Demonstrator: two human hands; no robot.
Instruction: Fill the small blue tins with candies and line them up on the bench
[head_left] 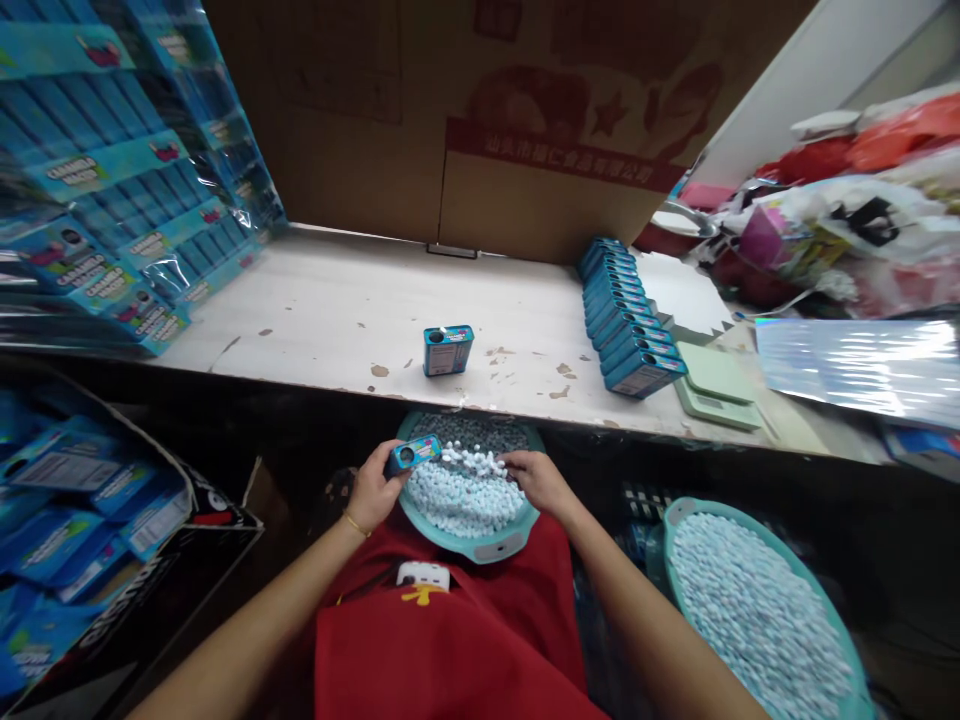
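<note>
My left hand (pixel 373 487) is closed around a small blue tin (pixel 413 454) with a round hole in its face, held at the left rim of a teal basket (pixel 491 546) on my lap. The basket is full of small pale blue and white candies (pixel 457 497). My right hand (pixel 531 478) rests in the candies at the right side, fingers curled and pushing a small heap (pixel 474 460) toward the tin. What its fingers hold is hidden.
One blue tin (pixel 448 350) stands alone on the white worktable (pixel 315 310). A row of several blue tins (pixel 628 318) lies at the right, beside a green scale (pixel 718 385). A second teal basket of candies (pixel 754 610) sits lower right. Wrapped blue packs (pixel 127 220) are stacked left.
</note>
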